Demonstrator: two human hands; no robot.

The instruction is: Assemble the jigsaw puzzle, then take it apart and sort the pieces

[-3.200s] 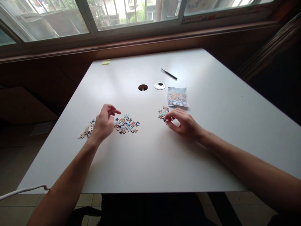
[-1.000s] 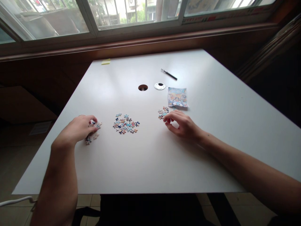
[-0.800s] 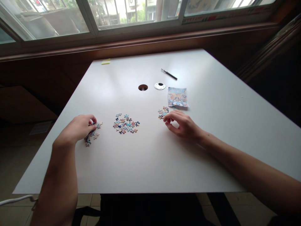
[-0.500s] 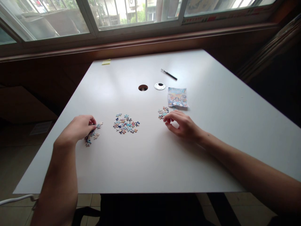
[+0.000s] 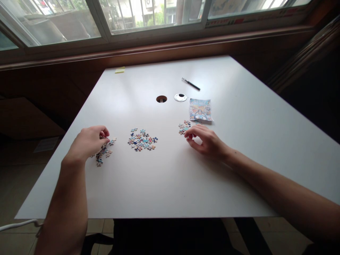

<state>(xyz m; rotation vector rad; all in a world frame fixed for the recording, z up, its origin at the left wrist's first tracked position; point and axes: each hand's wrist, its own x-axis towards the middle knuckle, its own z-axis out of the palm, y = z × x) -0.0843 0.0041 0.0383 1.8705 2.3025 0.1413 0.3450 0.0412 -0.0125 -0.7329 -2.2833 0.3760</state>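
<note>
Over the left pile of small jigsaw puzzle pieces [image 5: 102,153], my left hand [image 5: 89,141] is closed, its thumb and fingers bent toward each other. What sits between the fingertips is too small to make out. The hand covers part of this pile. My right hand [image 5: 205,140] rests curled on the table beside the right puzzle pile [image 5: 184,126] and hides some of it. Its thumb and fingertips come close together, and I cannot make out anything they hold. Between the hands lies the middle puzzle pile [image 5: 142,140], with loose, multicoloured pieces.
A colourful printed picture sheet or packet [image 5: 200,109] lies behind my right hand on the white table [image 5: 159,184]. Farther back are a black pen [image 5: 191,84], a round cable hole [image 5: 161,99] and its silver cover [image 5: 180,97]. A yellow sticky note [image 5: 119,70] marks the far left edge.
My left hand has lifted slightly and moved a little away from me, uncovering more pieces below its wrist. My right hand and the middle pile have stayed still.
</note>
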